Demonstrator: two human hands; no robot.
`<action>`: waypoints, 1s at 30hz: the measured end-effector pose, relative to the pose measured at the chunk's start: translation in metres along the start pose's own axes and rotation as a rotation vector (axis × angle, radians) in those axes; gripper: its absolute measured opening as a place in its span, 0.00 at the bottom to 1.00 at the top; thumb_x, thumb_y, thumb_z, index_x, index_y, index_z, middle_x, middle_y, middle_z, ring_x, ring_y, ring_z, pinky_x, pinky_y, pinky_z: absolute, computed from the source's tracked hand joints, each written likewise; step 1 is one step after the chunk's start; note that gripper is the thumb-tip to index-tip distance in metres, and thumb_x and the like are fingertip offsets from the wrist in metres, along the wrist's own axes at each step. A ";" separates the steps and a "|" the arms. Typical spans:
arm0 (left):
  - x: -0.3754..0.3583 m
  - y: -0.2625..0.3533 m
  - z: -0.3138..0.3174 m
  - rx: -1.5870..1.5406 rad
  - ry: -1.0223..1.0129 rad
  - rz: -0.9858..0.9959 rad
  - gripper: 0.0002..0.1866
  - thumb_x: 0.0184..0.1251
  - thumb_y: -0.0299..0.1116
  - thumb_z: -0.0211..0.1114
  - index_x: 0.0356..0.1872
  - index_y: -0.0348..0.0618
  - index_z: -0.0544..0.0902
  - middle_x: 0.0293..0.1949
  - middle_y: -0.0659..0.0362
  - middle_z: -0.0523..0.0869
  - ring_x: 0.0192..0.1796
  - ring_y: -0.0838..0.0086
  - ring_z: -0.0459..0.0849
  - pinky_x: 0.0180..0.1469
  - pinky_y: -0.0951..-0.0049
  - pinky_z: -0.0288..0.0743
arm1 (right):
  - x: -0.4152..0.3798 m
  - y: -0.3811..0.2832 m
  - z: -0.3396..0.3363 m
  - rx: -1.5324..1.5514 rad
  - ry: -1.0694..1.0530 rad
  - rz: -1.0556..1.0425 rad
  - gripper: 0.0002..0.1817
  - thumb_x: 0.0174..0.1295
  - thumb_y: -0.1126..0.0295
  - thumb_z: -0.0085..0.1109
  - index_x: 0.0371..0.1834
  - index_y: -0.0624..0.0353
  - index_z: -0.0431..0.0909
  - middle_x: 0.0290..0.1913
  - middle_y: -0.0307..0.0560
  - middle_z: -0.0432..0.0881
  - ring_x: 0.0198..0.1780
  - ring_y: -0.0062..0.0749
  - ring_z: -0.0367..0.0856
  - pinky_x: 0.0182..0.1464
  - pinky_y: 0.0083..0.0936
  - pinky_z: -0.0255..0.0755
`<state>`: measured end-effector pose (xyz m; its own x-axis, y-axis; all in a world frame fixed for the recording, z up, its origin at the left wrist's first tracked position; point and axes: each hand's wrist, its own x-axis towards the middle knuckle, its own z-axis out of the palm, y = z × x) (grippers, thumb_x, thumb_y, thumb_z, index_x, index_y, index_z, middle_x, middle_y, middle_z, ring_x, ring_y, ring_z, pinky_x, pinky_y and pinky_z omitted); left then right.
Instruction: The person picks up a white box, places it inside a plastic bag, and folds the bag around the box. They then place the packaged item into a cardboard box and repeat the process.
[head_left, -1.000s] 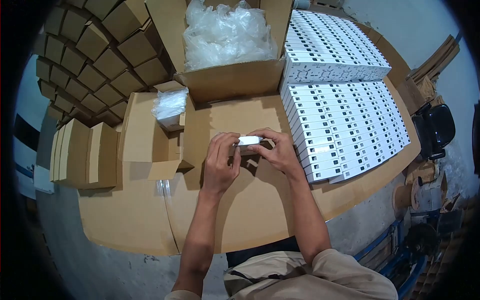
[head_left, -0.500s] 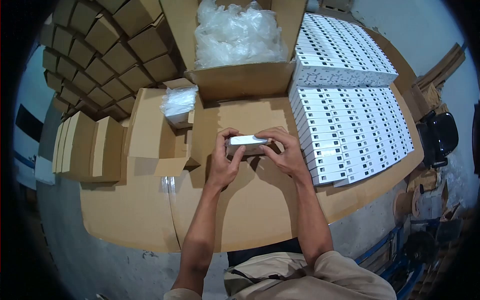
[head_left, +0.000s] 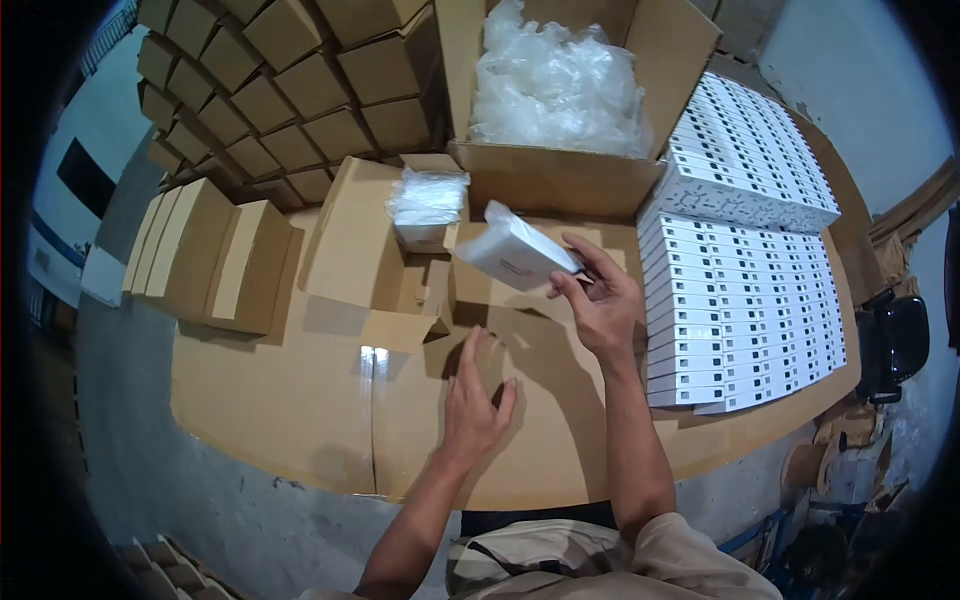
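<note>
My right hand point(head_left: 602, 298) grips one end of a white box point(head_left: 522, 254) in a clear plastic bag, tilted above the cardboard-covered table. The bag's loose end points left. Lower down, my left hand point(head_left: 475, 405) is empty, its fingers apart, over the cardboard surface. An open brown carton point(head_left: 350, 240) stands to the left of the white box. Plastic-wrapped boxes point(head_left: 428, 200) fill the back part of that carton, and its front part shows bare cardboard.
A large carton point(head_left: 560, 185) of crumpled clear bags point(head_left: 560, 85) stands at the back. Rows of white boxes point(head_left: 740, 310) line the right side. Brown cartons point(head_left: 240, 265) stand at the left, with stacked cartons point(head_left: 300, 85) behind.
My left hand has let go of the white box and moved down toward me. My right hand now holds the box alone, raised and tilted. The camera view has shifted left.
</note>
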<state>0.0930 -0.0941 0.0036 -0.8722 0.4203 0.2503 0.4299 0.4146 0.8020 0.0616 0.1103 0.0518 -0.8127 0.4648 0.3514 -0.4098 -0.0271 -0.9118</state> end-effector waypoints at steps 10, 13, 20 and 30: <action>-0.010 -0.002 -0.007 0.063 -0.038 0.018 0.39 0.64 0.29 0.69 0.76 0.33 0.62 0.67 0.43 0.75 0.72 0.45 0.68 0.76 0.51 0.62 | 0.063 0.025 0.085 -0.401 -0.387 -0.338 0.14 0.70 0.78 0.64 0.56 0.68 0.76 0.49 0.53 0.86 0.47 0.35 0.87 0.52 0.32 0.82; -0.009 -0.004 -0.007 0.089 -0.022 0.047 0.39 0.64 0.28 0.70 0.75 0.35 0.63 0.65 0.45 0.77 0.71 0.49 0.71 0.75 0.53 0.62 | 0.068 0.039 0.088 -0.470 -0.447 -0.364 0.16 0.71 0.75 0.63 0.59 0.65 0.74 0.50 0.57 0.84 0.48 0.47 0.84 0.53 0.39 0.78; -0.006 -0.003 -0.010 0.079 -0.057 0.046 0.36 0.65 0.30 0.68 0.73 0.35 0.65 0.66 0.44 0.76 0.73 0.46 0.68 0.76 0.52 0.62 | 0.078 0.037 0.082 -0.657 -0.519 -0.451 0.18 0.70 0.74 0.63 0.61 0.60 0.74 0.51 0.56 0.83 0.49 0.54 0.79 0.55 0.44 0.73; -0.005 -0.001 -0.010 0.094 -0.063 0.030 0.36 0.64 0.29 0.69 0.73 0.37 0.65 0.64 0.48 0.79 0.73 0.50 0.69 0.76 0.52 0.62 | 0.077 0.029 0.066 -0.757 -0.467 -0.520 0.18 0.65 0.78 0.65 0.58 0.60 0.76 0.47 0.53 0.83 0.48 0.52 0.81 0.51 0.42 0.75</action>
<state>0.0944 -0.1045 0.0071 -0.8436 0.4822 0.2363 0.4779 0.4735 0.7398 -0.0406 0.0867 0.0668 -0.7556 -0.1349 0.6410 -0.5199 0.7188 -0.4615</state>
